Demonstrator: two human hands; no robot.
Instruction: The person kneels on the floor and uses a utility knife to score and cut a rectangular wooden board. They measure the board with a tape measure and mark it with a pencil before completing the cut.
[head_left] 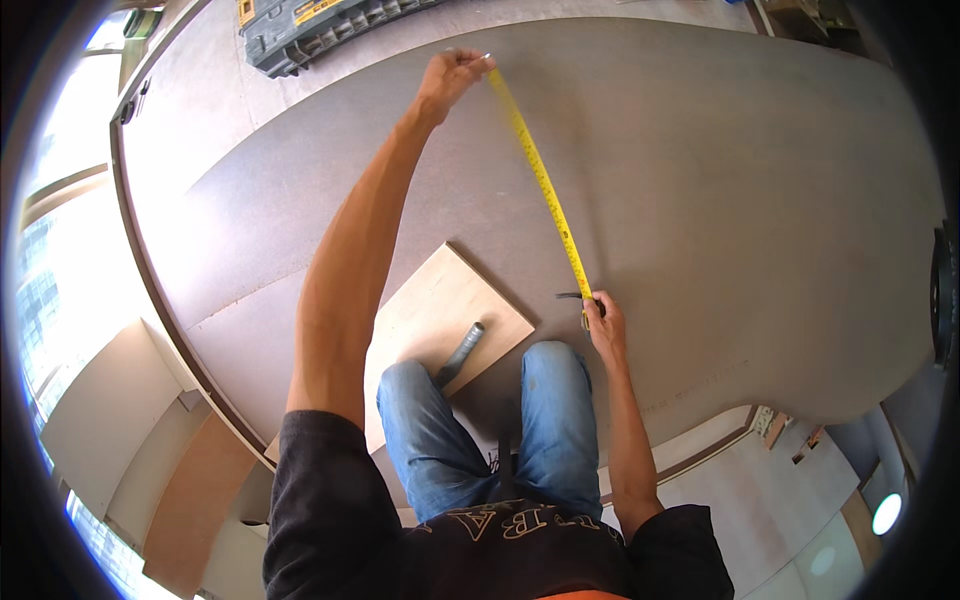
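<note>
Step in hand is prob. measuring: the tape measure [545, 185] is extended btw. both hands, over the large grey-brown board [760, 200]; whether the blade touches the board, I cannot tell. The L hand [455, 78], w/ its arm reaching far forward, pinches the blade's free end near the board's far edge. The R hand [606, 325], just beside the R knee [558, 375], has its fingers closed around the case; a thin dark stick [569, 295] shows next to it, kind unclear.

In my judgement, the next move calls for a steady L hold, a taut blade and a careful reading.

The blade's long axis runs from the case, near the person, away & somewhat left; the free end points forward-left. The light wood panel [440, 300] lies left of the blade, well apart.
</note>
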